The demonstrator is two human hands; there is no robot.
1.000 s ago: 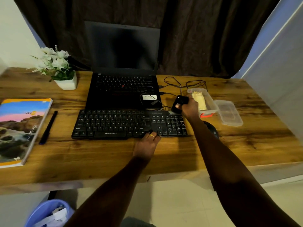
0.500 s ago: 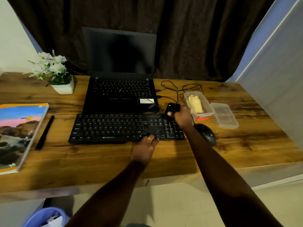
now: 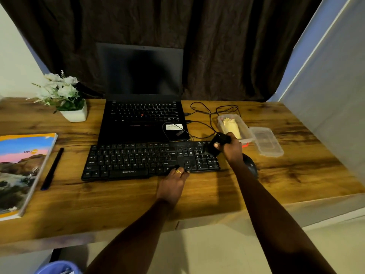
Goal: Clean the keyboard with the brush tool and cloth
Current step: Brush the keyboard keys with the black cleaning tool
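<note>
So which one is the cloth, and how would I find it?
Start at the black laptop at the back of the wooden desk. To its right, past the looping black cables, stands a clear plastic tub. The cloth is the folded pale-yellow thing inside it; the clear lid next to it holds nothing.

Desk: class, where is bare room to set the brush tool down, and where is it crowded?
Free desk: the front strip below the keyboard, and right of the lid. Crowded: cables, container and mouse around the right hand.
</note>
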